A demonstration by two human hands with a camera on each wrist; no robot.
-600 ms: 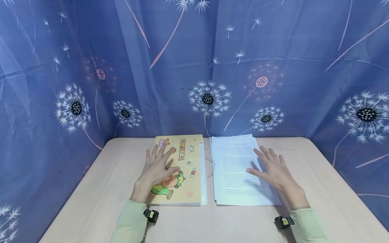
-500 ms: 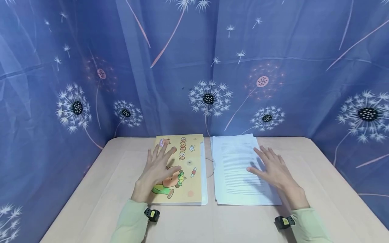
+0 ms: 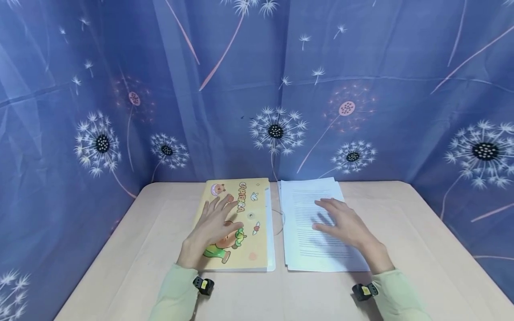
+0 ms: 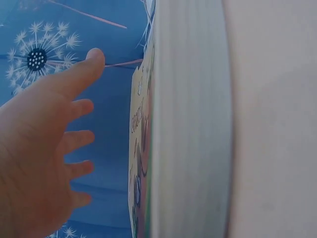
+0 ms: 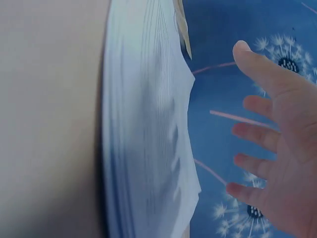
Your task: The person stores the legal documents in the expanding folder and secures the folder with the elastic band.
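A yellow folder (image 3: 254, 240) with capybara drawings and the word CAPYBARA lies on the table, left of centre. Above its left part hovers my left hand (image 3: 213, 225), fingers spread; the left wrist view shows a gap between hand and cover. To the right lies a stack of printed paper (image 3: 309, 249), its sheets slightly uneven at the edges. My right hand (image 3: 347, 225) is held over the right half of the stack with fingers extended. In the right wrist view the fingers (image 5: 255, 136) are apart from the paper. Neither hand holds anything.
The pale tabletop (image 3: 132, 249) stretches around both items. A thin cord loop (image 3: 278, 221) shows in the narrow gap between folder and papers. Blue curtains (image 3: 225, 133) with dandelion prints stand behind and at the sides. Small black devices (image 3: 204, 286) are strapped at both wrists.
My right hand has shifted left, farther over the papers. My left hand has moved slightly right and toward me over the folder. The folder and papers have stayed put.
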